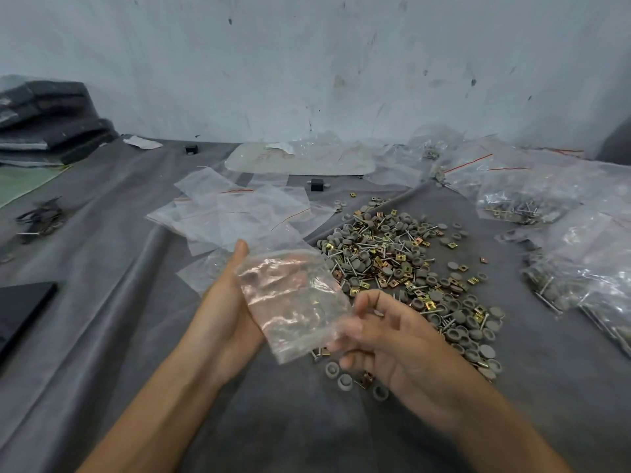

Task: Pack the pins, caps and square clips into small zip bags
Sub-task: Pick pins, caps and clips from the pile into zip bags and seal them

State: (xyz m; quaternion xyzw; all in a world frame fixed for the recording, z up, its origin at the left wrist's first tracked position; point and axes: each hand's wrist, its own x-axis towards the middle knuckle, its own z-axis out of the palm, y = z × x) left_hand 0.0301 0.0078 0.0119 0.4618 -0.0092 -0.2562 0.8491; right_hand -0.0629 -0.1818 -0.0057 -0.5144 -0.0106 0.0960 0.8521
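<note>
Zip bag (293, 302), small, clear, crumpled; held above the grey cloth (136, 302) in front of the person, just left of the loose parts; long axis runs far to near, the far end leaning left and the near end right; which end is the mouth cannot be told.

Left hand (225, 308) — palm and fingers behind the bag, showing pink through the plastic; thumb straight along its far-left edge; it holds the bag.

Right hand (386, 336) — fingers half curled, thumb tip at the bag's near-right edge; blurred, so a pinch cannot be confirmed.

Pile (409, 268) of steel pins, grey round caps and brass-coloured square clips; mixed, spread on the cloth to the right of the bag and under the right hand.

Empty bags (239, 209), clear with red zip lines; overlapping, beyond the left hand.

Filled bags (522, 199); heaped along the right side, pins and caps visible inside.

Black block (317, 184); small, beyond the pile.

Dark folded stack (51, 121); far left, against the stained white wall (341, 63).
</note>
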